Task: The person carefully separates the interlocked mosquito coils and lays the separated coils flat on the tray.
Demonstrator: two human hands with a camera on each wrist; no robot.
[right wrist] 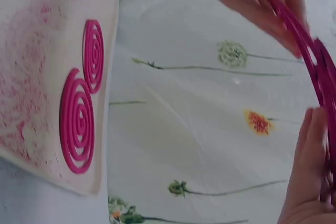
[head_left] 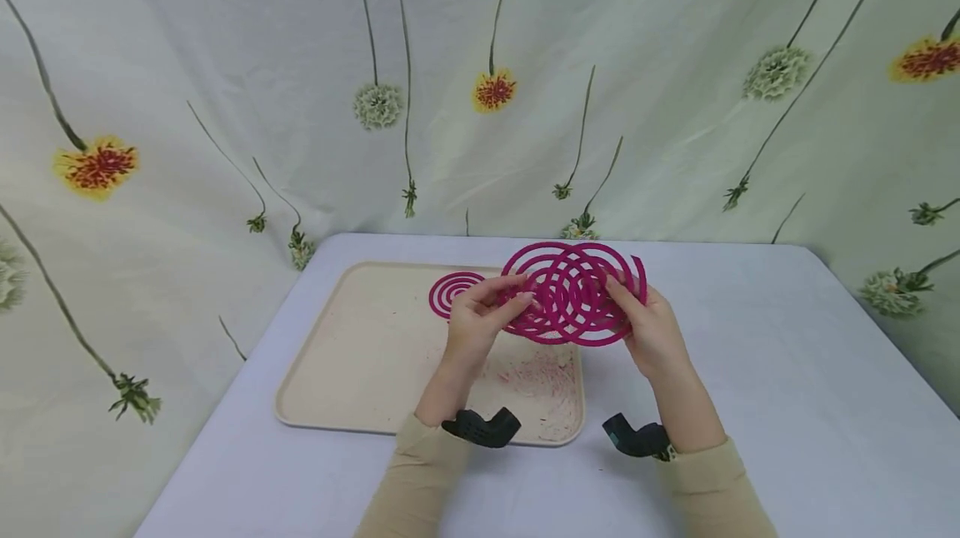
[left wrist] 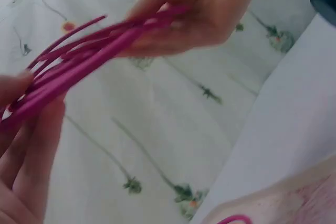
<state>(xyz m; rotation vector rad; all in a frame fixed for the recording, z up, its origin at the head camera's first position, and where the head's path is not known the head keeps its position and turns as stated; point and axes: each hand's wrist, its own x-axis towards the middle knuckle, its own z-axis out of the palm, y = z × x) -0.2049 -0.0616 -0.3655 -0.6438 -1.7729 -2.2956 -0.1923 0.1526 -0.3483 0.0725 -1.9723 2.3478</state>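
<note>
A pair of overlapping magenta mosquito coils (head_left: 572,295) is held up flat between both hands. My left hand (head_left: 476,315) pinches their left edge between thumb and fingers. On the right side, my right hand (head_left: 654,330) grips the rim with the thumb on top. Edge-on in the left wrist view, the coils (left wrist: 79,72) look like a thin layered stack. Below, on a beige tray (head_left: 352,355), lies a smaller-looking mosquito coil (head_left: 442,295). From the right wrist, two mosquito coils show on the tray, one nearer (right wrist: 77,124) and one farther (right wrist: 93,56).
Pinkish crumbs (head_left: 551,388) are scattered over the tray's right part. The tray stands on a white-covered table (head_left: 750,355). Behind the table hangs a flower-printed cloth (head_left: 450,163). Both wrists wear black camera mounts (head_left: 487,428).
</note>
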